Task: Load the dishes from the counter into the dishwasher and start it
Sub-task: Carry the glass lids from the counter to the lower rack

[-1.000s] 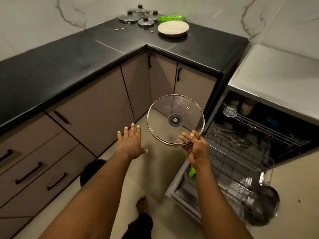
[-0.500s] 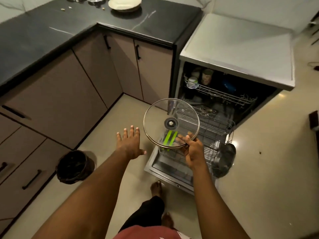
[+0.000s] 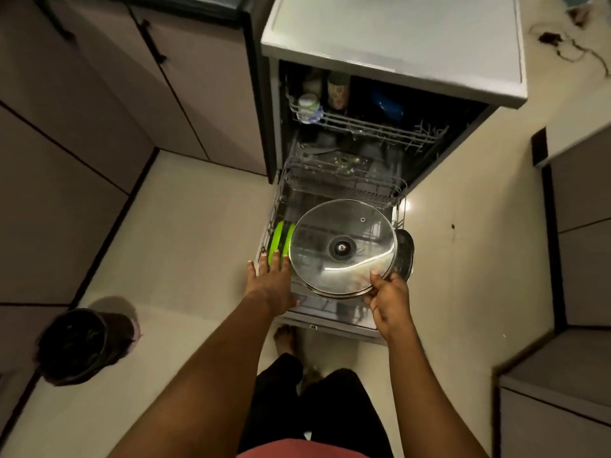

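Note:
My right hand [image 3: 388,297] grips the near rim of a round glass lid [image 3: 342,247] with a metal rim and dark centre knob. The lid hangs tilted over the pulled-out lower rack [image 3: 334,190] of the open dishwasher [image 3: 393,44]. My left hand [image 3: 269,282] reaches out flat with straight fingers beside the lid's left edge, over the rack's near left corner, holding nothing. Green plates [image 3: 279,241] stand on edge in the rack just left of the lid. A steel pot [image 3: 406,256] sits at the rack's right side, mostly hidden behind the lid.
The upper rack [image 3: 370,125] holds cups and a blue item. Brown cabinets [image 3: 99,94] line the left, grey units [image 3: 578,226] the right. A dark waste bin [image 3: 84,343] stands on the pale floor at lower left. My bare foot [image 3: 286,337] is by the dishwasher door's edge.
I turned from the counter to face the dishwasher. Both hands moved forward and down, bringing the lid over the lower rack; the left hand now reaches beside the green plates.

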Available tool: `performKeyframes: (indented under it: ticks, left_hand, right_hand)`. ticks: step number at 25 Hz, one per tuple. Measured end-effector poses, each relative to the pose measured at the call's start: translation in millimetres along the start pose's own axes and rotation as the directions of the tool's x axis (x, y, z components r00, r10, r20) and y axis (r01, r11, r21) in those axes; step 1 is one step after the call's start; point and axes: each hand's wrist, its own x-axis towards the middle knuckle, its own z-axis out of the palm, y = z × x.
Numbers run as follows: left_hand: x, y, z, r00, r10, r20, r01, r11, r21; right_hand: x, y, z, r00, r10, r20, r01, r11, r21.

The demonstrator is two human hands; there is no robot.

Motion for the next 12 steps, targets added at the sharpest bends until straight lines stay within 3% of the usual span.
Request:
performKeyframes:
  ticks: [6, 12]
  left_hand:
    - [67.8, 39.8, 44.9, 0.989, 0.066, 0.134, -0.075, 0.995, 0.063]
    - [156.2, 81.7, 109.5, 0.972, 0.099, 0.212, -0.124, 0.986, 0.111]
  right_hand:
    - [50.7, 14.4, -39.6, 0.984, 0.069, -0.164, -0.069, 0.998, 0.006]
    - [127.8, 31.0, -78.8, 0.935, -0.182, -0.304, 0.055, 0.922, -0.382]
